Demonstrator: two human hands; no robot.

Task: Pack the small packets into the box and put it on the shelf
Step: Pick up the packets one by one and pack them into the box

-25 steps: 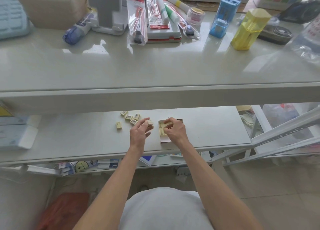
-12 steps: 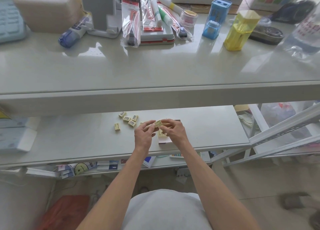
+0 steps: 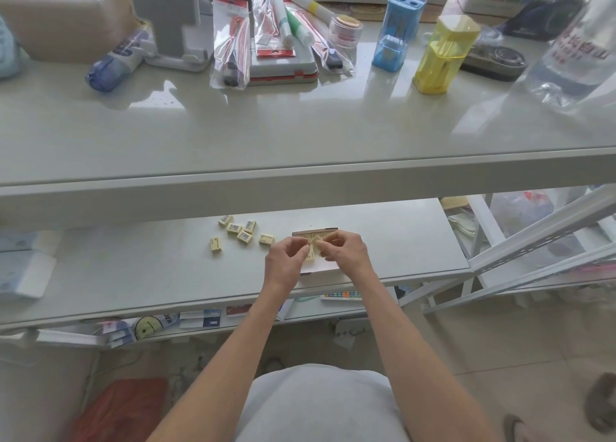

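Since the earlier frame: left hand (image 3: 286, 258) drawn in from the loose pile to meet the right hand (image 3: 345, 251) above the box (image 3: 315, 234); one packet (image 3: 313, 243) now pinched between the two sets of fingertips.

Left to right along the lower shelf (image 3: 133, 275):
- Loose packets (image 3: 238, 233) — six, pale yellow, barcoded, scattered toward the shelf's back edge, just left of the hands; one lying apart at the cluster's left end, long axis roughly front to back.
- Left hand — thumb and forefinger closed on the held packet's left end.
- Held packet — directly over the box's open top, long axis across the shelf, tilt unclear.
- Right hand — fingers curled, gripping the packet's right end, covering most of the box.
- Box — flat near the shelf's front edge, open, partly filled with rows of packets; fill level hidden by hands.

Judged next move: straight down, short; both hands equally near. Left hand nearer the remaining pile.

Above: glossy upper shelf (image 3: 300, 134), cluttered along its back edge, front clear. Tiled floor below.
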